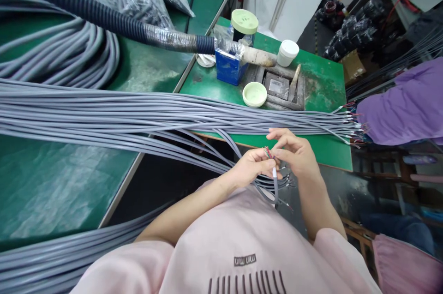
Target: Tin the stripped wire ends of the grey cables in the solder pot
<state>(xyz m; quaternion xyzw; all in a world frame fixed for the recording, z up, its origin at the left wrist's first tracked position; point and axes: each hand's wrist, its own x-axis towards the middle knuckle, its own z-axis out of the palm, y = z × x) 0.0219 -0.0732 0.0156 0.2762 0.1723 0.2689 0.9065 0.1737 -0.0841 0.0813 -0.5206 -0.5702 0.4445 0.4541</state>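
My left hand (254, 165) pinches the end of a grey cable (276, 185) with a white band (274, 172) near its tip. Thin red and green wires (268, 152) fan out above its thumb. Beside it, my right hand (290, 151) has thumb and index finger drawn together at the wires; what lies between them is too small to make out. Other cable ends hang below the hands. Just beyond, a long bundle of grey cables (173, 109) runs across the green table (321, 86), its stripped ends at the right.
A ribbed hose (128, 24) crosses the upper left to a blue box (228, 68). Near it are a pale lid (254, 94), a white jar (288, 52) and a metal tray (301, 95) with a brush. A person's purple sleeve (404, 105) is at the right.
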